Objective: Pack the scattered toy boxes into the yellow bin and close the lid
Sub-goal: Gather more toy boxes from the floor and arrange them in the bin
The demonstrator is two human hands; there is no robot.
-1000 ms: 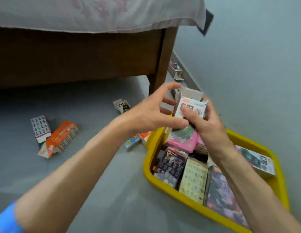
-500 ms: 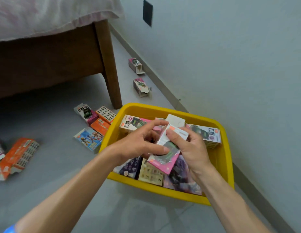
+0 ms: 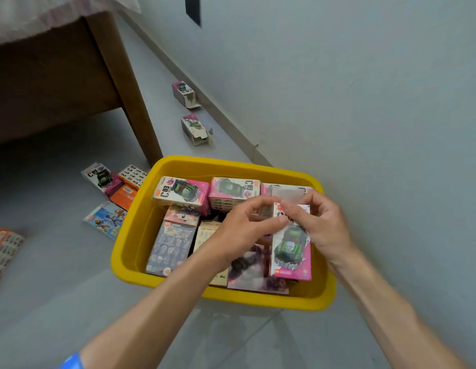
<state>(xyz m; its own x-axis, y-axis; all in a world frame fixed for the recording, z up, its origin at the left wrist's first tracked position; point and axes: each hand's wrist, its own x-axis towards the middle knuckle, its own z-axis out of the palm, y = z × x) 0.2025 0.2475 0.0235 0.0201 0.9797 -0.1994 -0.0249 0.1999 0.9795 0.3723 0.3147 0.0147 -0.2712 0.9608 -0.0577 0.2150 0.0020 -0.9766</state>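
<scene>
Hands pinching: left hand (image 3: 242, 233) and right hand (image 3: 318, 225) gripping pink toy-car box (image 3: 291, 251) above yellow bin (image 3: 130, 251), seemingly tucking its top flap before packing.

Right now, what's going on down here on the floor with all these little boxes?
A person is tidying toy boxes into a yellow bin beside the wall. Both hands, left hand and right hand, hold a pink car box over the bin and pinch its top flap. The bin already holds several boxes. More lie on the floor: a cluster left of the bin and two open boxes along the wall. No lid is in view.
</scene>
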